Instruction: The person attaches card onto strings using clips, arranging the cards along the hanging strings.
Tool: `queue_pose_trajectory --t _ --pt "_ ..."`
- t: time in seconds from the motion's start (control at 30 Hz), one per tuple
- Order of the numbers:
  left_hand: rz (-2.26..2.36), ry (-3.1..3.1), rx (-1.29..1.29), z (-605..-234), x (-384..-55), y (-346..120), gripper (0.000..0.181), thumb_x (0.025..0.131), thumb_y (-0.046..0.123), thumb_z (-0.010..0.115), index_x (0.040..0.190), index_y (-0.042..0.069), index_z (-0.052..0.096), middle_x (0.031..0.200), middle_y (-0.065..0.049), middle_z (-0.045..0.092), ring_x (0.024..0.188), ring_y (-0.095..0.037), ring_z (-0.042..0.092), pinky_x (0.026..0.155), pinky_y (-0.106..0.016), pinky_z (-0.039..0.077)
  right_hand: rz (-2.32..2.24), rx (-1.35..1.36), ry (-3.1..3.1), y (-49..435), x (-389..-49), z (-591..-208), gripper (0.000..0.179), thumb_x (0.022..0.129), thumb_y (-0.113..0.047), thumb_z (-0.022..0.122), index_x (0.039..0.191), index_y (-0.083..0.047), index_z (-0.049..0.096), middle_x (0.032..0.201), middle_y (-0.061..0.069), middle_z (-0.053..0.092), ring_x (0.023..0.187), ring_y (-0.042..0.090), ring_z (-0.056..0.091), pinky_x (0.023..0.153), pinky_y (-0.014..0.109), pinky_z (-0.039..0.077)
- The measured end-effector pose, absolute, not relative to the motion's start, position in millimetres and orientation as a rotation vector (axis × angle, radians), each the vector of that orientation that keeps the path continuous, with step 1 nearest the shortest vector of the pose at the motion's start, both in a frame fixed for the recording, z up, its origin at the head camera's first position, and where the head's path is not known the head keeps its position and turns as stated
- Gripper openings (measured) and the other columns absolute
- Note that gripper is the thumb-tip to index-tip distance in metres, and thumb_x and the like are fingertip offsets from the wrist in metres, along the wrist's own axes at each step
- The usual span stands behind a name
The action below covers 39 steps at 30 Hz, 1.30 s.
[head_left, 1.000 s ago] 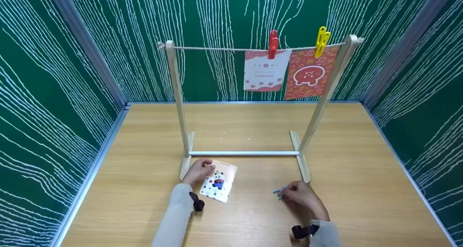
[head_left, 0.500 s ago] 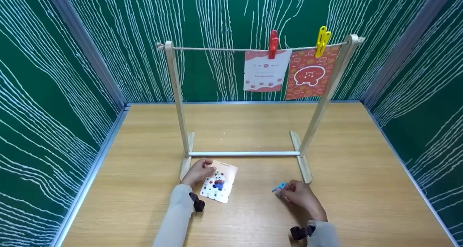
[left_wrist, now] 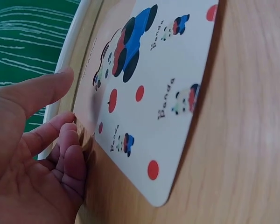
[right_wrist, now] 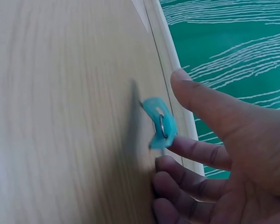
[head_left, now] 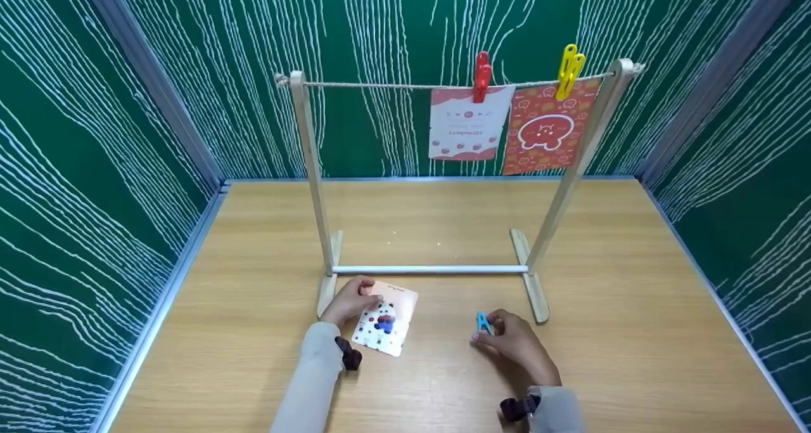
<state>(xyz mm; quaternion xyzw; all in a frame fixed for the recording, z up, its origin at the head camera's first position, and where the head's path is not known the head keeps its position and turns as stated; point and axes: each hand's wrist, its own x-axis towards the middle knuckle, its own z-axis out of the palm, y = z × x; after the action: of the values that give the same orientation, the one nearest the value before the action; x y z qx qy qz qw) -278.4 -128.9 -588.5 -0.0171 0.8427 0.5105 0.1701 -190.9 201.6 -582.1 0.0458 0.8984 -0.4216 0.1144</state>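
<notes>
A card with a panda print lies by the front left foot of the stand. My left hand holds it at its upper left edge, thumb over the printed face. In the left wrist view, the fingers curl in at the edge of the card. To the right, my right hand holds a small blue clothespin between thumb and fingers, close over the table. The clothespin shows its wire spring in the right wrist view.
A wooden stand with a rope across its top stands behind the hands. A red clothespin and a yellow clothespin hold a strawberry card and a red card there. A white bar joins the feet.
My right hand has moved a little to the left, and the blue clothespin in it has turned to stand with its prongs apart. The left hand and the panda card stay nearly still.
</notes>
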Motion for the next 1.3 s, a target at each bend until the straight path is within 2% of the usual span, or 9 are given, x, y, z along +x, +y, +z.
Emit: queue_pose_trajectory --t 0.13,0.2,0.37,0.47,0.67,0.93,1.3 --pt "1.432 2.414 -0.028 -587.7 -278.9 -127.9 0.054 0.082 0.012 0.074 0.129 0.0 0.051 0.099 -0.007 0.051 0.091 -0.019 0.046 0.082 -0.029 0.038 -1.207 0.11 2.622 200.5 -195.8 -585.7 0.054 0.073 -0.029 0.083 0.113 -0.003 0.06 0.099 0.01 0.059 0.088 0.02 0.052 0.079 0.035 0.045" --pt "1.421 2.418 -0.033 -586.3 -278.6 -127.4 0.056 0.08 0.011 0.076 0.129 0.001 0.051 0.104 -0.01 0.052 0.096 -0.021 0.047 0.089 -0.033 0.038 -1.183 0.092 2.623 201.0 -197.4 -587.5 0.055 0.071 -0.031 0.085 0.114 -0.006 0.06 0.101 0.011 0.055 0.09 0.022 0.049 0.078 0.035 0.043" --pt "1.368 2.465 -0.002 -584.7 -278.3 -125.1 0.06 0.075 0.008 0.079 0.128 0.002 0.051 0.128 -0.02 0.053 0.119 -0.032 0.048 0.107 -0.047 0.033 -1.165 0.053 2.622 202.9 -199.4 -589.1 0.05 0.07 -0.027 0.085 0.111 -0.013 0.059 0.103 0.011 0.05 0.096 0.025 0.043 0.077 0.032 0.037" --pt "1.305 2.523 0.046 -583.4 -278.4 -123.4 0.062 0.073 0.006 0.08 0.127 0.002 0.05 0.133 -0.023 0.05 0.122 -0.035 0.047 0.108 -0.049 0.033 -1.201 0.038 2.614 205.2 -201.5 -589.0 0.045 0.072 -0.021 0.084 0.109 -0.013 0.06 0.104 0.011 0.051 0.097 0.025 0.044 0.078 0.032 0.037" --pt "1.252 2.567 0.059 -580.0 -277.4 -120.7 0.066 0.07 0.004 0.08 0.128 0.004 0.049 0.125 -0.021 0.052 0.108 -0.031 0.048 0.099 -0.046 0.038 -1.272 -0.029 2.616 213.0 -208.5 -590.3 0.036 0.074 -0.018 0.082 0.102 -0.01 0.062 0.093 0.008 0.047 0.085 0.021 0.042 0.072 0.029 0.035" --pt "1.206 2.533 -0.03 -577.8 -275.6 -116.4 0.06 0.074 0.005 0.08 0.126 0.008 0.05 0.139 -0.02 0.048 0.132 -0.037 0.041 0.112 -0.051 0.029 -1.296 -0.057 2.573 223.2 -214.7 -594.2 0.033 0.075 -0.015 0.08 0.101 -0.006 0.062 0.089 0.006 0.044 0.081 0.019 0.04 0.071 0.03 0.034" --pt "1.217 2.523 -0.041 -579.4 -277.9 -118.5 0.061 0.071 0.002 0.08 0.122 0.008 0.048 0.131 -0.02 0.049 0.125 -0.035 0.045 0.109 -0.05 0.032 -1.407 -0.032 2.487 227.4 -212.0 -596.2 0.032 0.081 -0.015 0.075 0.107 -0.004 0.06 0.094 0.007 0.046 0.086 0.018 0.041 0.075 0.027 0.035"
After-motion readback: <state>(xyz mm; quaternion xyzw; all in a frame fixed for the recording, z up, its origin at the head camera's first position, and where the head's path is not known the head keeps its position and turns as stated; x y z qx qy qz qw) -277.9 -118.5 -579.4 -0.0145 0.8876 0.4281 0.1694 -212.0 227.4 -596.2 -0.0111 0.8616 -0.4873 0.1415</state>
